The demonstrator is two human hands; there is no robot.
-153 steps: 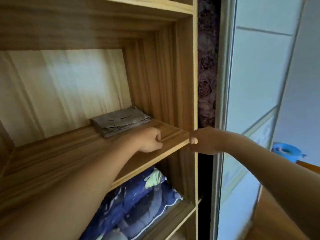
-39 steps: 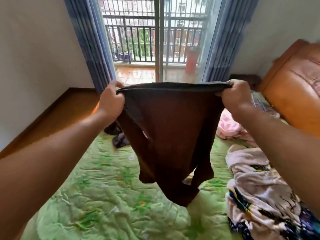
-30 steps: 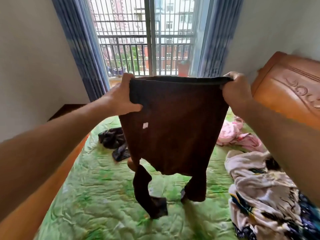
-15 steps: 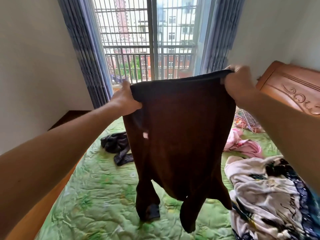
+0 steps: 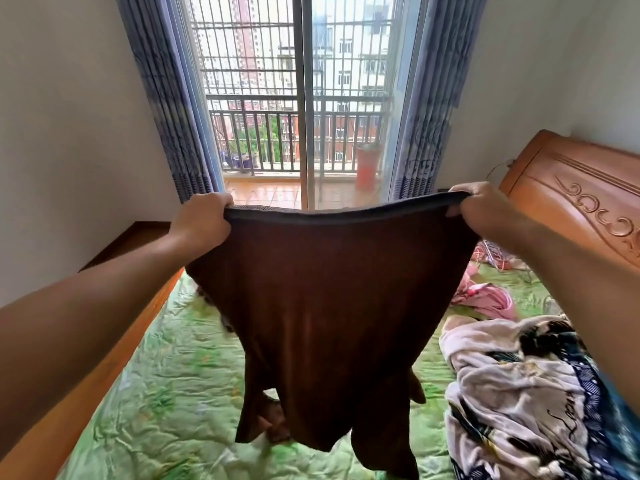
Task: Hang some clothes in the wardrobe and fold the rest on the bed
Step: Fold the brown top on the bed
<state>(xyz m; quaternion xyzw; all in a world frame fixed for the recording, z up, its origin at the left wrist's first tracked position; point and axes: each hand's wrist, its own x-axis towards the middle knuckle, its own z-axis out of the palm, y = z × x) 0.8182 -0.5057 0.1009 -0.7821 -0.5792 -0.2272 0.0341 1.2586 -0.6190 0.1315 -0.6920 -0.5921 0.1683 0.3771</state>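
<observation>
Brown garment hangs spread above the green-quilted bed, its top hem pinched at one corner by the left hand and at the other by the right hand. It looks soft, light and limp, so holding both corners should keep it flat for folding.

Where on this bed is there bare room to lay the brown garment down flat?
The bare stretch is the left side of the green quilt, between the wooden bed rail and the hanging brown garment. The right side is crowded: a white-and-blue patterned heap, with a pink garment beyond it toward the headboard.
</observation>
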